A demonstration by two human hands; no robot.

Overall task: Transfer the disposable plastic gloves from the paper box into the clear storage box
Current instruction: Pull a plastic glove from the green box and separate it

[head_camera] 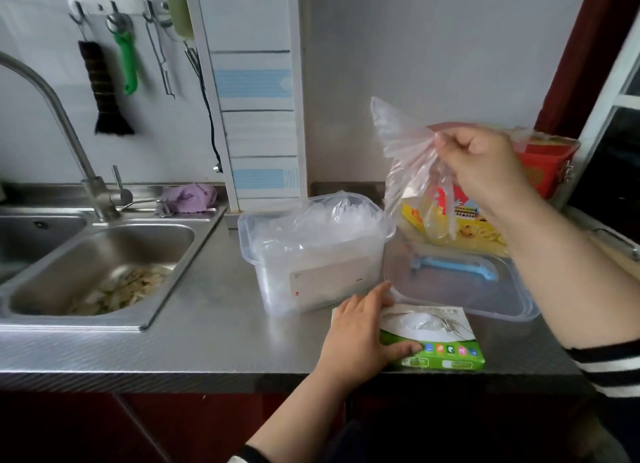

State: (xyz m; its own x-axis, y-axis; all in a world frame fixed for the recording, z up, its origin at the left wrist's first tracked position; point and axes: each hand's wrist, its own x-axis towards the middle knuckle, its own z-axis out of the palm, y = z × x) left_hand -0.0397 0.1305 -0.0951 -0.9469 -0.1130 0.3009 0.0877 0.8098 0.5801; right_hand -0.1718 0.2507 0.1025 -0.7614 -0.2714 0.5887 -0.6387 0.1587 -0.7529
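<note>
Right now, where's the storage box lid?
Head view, right of centre: the lid lies flat on the counter, right of the clear storage box, behind the paper box.

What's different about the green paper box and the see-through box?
The paper box is flat, green and white, and you can't see through its sides; the clear box is taller and see-through. The paper box has a small hole on top with plastic showing; the clear box is wide open, its lid lying beside it. The left hand presses on the paper box; nothing touches the clear box. Both sit on the steel counter and hold plastic gloves.
</note>
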